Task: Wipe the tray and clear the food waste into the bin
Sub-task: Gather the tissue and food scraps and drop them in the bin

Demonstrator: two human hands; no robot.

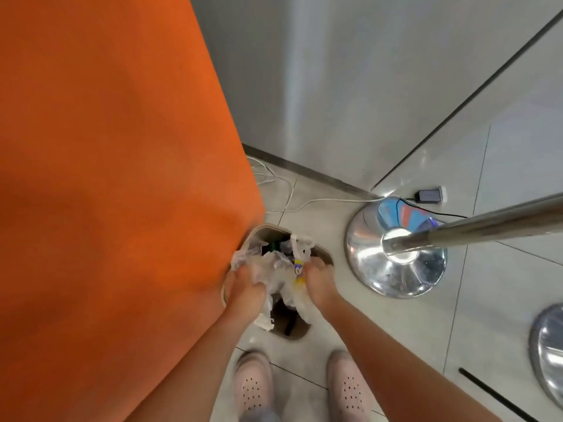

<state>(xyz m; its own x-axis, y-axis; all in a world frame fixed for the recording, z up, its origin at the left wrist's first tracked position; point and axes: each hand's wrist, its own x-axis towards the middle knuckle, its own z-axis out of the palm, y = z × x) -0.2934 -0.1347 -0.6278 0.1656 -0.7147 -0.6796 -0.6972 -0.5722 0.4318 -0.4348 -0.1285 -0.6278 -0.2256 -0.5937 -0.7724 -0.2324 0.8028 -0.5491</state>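
A small beige bin (pixel 323 257) stands on the floor just right of the orange table corner, straight below me. Crumpled clear plastic bags (pixel 281 274) with a yellow and purple label fill its mouth. My left hand (pixel 248 289) grips the bags on the left side. My right hand (pixel 318 283) grips them on the right, near the label. Both hands are right over the bin opening. White tissue hangs from the bundle at its near side. No tray is in view.
The orange table top (pixel 115 193) fills the left half and hides part of the bin. A chrome stool base (pixel 396 254) and its pole (pixel 487 223) stand right of the bin. White cable (pixel 289 193) lies on the tiles behind. My shoes (pixel 253 388) are just before the bin.
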